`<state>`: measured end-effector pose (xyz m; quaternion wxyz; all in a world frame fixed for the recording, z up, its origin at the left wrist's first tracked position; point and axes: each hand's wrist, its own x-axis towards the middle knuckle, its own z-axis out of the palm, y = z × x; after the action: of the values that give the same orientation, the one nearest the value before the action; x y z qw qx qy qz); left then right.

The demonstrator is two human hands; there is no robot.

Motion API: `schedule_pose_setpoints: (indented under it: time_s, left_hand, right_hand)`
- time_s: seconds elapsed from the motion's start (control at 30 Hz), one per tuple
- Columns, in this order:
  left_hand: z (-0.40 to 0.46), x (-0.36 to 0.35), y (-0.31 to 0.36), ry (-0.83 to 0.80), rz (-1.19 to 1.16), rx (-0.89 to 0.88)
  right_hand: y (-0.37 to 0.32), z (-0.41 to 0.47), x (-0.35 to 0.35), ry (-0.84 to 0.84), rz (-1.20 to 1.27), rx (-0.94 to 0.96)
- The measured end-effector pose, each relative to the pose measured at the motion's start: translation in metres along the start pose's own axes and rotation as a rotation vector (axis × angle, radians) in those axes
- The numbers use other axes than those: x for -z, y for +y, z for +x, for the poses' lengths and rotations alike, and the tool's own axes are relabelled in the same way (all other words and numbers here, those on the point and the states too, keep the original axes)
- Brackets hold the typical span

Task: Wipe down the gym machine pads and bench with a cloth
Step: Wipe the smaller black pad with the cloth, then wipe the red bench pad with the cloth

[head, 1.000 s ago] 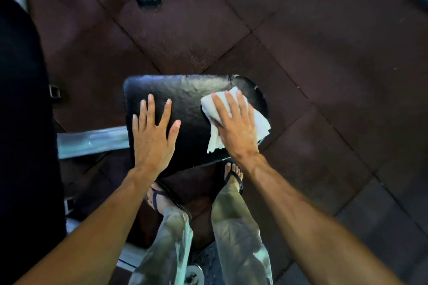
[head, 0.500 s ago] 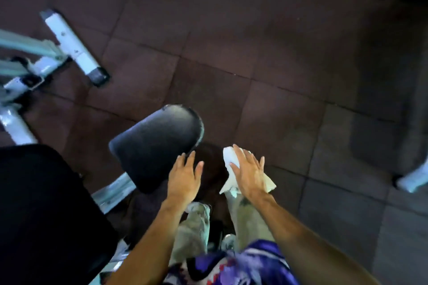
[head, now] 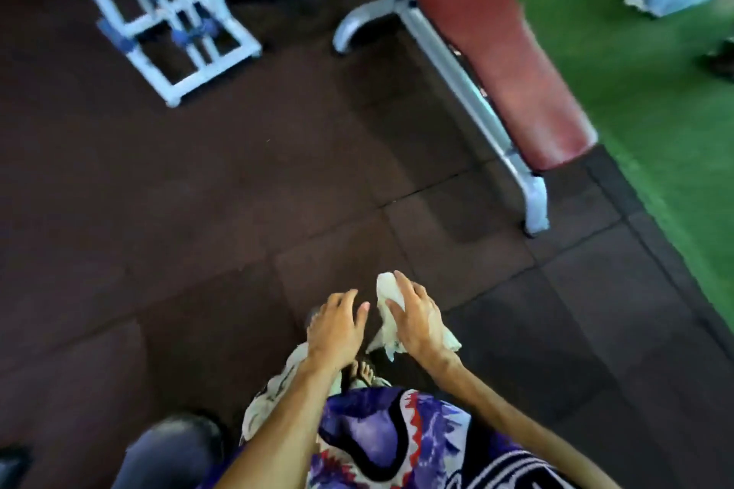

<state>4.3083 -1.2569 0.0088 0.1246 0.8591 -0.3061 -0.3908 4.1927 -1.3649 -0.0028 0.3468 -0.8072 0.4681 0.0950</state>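
R hand (head: 417,320) pinches the white cloth (head: 387,300) in mid-air, L hand (head: 337,324) loose and empty just beside it, both well short of the red bench (head: 500,63) ahead. Grip looks light w/ the tail dangling, so cloth could slip en route; view's blurry, and the bench's metal leg (head: 534,202) nearest the hands is a trip risk.

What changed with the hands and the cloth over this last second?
Both hands came off the black pad, which has dropped to the bottom left corner as the person turned toward the red bench. The left hand is off the pad, empty. The right hand still holds the white cloth.
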Motion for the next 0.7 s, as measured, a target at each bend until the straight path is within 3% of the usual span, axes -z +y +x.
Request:
schedule_pose_setpoints:
  time_s: [0.27, 0.7]
  left_hand:
    - [0.14, 0.056, 0.1, -0.166, 0.298, -0.305]
    - [0.348, 0.141, 0.251, -0.333, 0.625, -0.531]
  right_hand:
    - [0.01, 0.093, 0.07, 0.143, 0.176, -0.229]
    - [0.023, 0.258, 0.176, 0.451, 0.59, -0.603]
